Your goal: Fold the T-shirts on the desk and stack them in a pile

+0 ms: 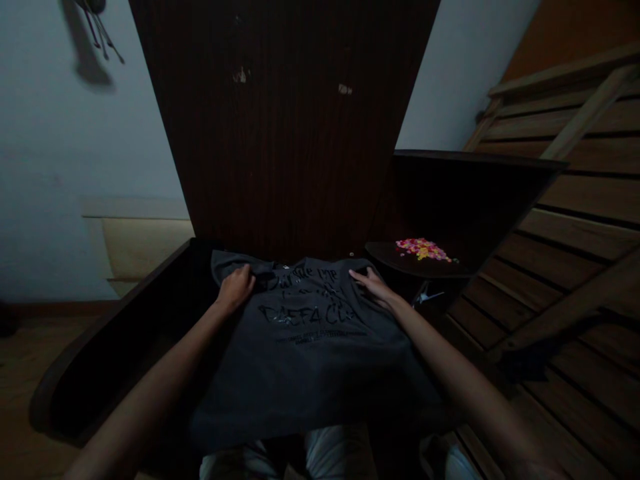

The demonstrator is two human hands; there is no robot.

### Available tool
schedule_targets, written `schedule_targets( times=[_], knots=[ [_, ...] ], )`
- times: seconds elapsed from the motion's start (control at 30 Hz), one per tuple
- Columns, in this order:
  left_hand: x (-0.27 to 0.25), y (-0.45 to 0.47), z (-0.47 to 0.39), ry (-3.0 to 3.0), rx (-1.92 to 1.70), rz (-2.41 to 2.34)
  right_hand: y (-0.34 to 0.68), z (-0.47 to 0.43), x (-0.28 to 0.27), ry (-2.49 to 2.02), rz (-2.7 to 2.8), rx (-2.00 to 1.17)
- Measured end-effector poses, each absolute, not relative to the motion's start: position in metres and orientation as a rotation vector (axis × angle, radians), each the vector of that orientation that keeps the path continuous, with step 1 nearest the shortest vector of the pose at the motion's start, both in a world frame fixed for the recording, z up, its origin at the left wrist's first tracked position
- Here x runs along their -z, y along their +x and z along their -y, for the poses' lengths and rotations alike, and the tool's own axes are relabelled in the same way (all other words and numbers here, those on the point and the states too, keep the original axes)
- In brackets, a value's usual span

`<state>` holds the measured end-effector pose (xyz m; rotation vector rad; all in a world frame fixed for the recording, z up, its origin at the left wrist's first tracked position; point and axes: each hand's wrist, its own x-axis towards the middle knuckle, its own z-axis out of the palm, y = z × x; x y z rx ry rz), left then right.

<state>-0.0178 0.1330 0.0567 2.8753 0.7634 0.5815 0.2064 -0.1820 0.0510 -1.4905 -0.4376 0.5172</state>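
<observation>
A dark grey T-shirt [310, 373] with black lettering is spread out in front of me, its neckline at the far side and its hem towards my lap. My left hand [237, 288] is closed on the cloth near the left shoulder, fingers curled under. Near the opposite shoulder, my right hand [374, 288] grips the fabric, with the thumb on top and the other fingers partly hidden. Folds run between the two hands across the upper print. A small pale label [286, 267] shows at the neckline.
Right of the shirt, a dark shelf [385, 257] bears a heap of small pink, red and yellow pieces [423, 249]. A tall dark wooden panel [290, 153] stands behind. A slatted wooden frame [565, 227] is at the right, and a dark curved side [100, 347] at the left.
</observation>
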Motion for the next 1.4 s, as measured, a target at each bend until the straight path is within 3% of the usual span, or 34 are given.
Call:
schedule_targets(
  times=[0.27,0.4,0.57,0.8,0.87,0.97,1.17,1.4],
  knots=[
    [-0.103,-0.046,-0.180,1.972,-1.206,-1.237,0.230,0.180,-0.056,-1.521,0.563,0.087],
    [-0.102,-0.068,-0.198,2.010,-1.276,-1.272,0.233,0.198,-0.044,-1.635,0.413,0.102],
    [-0.086,-0.079,-0.205,2.439,-1.108,-1.051,0.231,0.215,-0.047,-1.981,0.198,-0.136],
    [-0.091,-0.073,-0.192,3.159,-0.755,-0.260,0.221,0.201,-0.084,-2.655,0.258,0.394],
    [-0.093,-0.069,-0.188,3.164,-0.616,-0.271,0.214,0.189,-0.090,-2.689,0.363,0.476],
    [-0.097,-0.064,-0.185,2.993,-0.650,-0.646,0.200,0.165,-0.094,-2.662,0.521,0.541],
    [-0.108,-0.074,-0.197,2.243,-1.109,-1.384,0.176,0.095,-0.088,-2.391,1.126,0.366],
    [-0.103,-0.099,-0.207,2.195,-0.951,-1.457,0.161,-0.008,-0.064,-2.137,1.239,-0.157]
  ],
)
